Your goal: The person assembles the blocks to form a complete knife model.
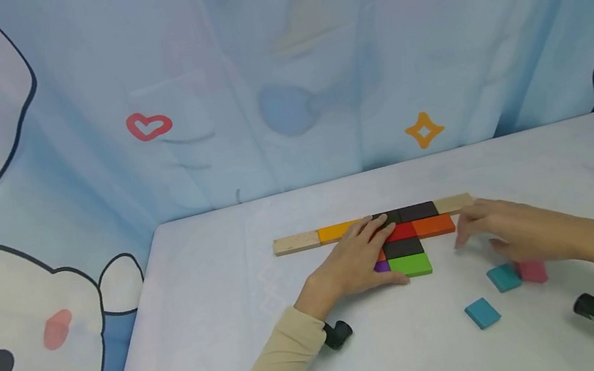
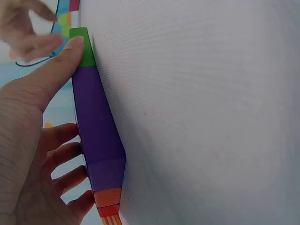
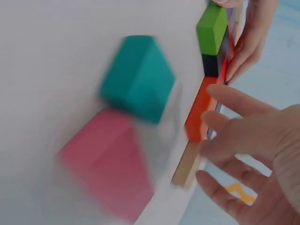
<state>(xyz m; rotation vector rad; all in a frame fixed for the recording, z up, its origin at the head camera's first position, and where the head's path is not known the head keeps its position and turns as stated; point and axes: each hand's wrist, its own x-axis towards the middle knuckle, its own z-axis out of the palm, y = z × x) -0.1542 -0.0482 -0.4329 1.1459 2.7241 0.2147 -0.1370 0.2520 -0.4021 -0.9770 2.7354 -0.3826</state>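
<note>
My left hand (image 1: 349, 262) rests over flat coloured blocks laid together in rows, its thumb on the green block (image 1: 415, 265). Under the palm lies a purple block (image 2: 96, 117), mostly hidden in the head view. A red block (image 1: 400, 231) and a black block (image 1: 403, 247) show beside the fingers. To the right, my right hand (image 1: 510, 231) hovers with loosely bent fingers, holding nothing. Its fingertips are close to the orange block (image 1: 434, 226) and to the wooden block (image 1: 452, 204) at the row's right end.
Nearer the body and below the right hand lie a teal block (image 1: 504, 277) and a pink block (image 1: 533, 271) side by side. Another teal block (image 1: 482, 313) sits apart. A yellow block (image 1: 335, 232) is in the far row. Behind the table hangs a printed curtain (image 1: 227, 58).
</note>
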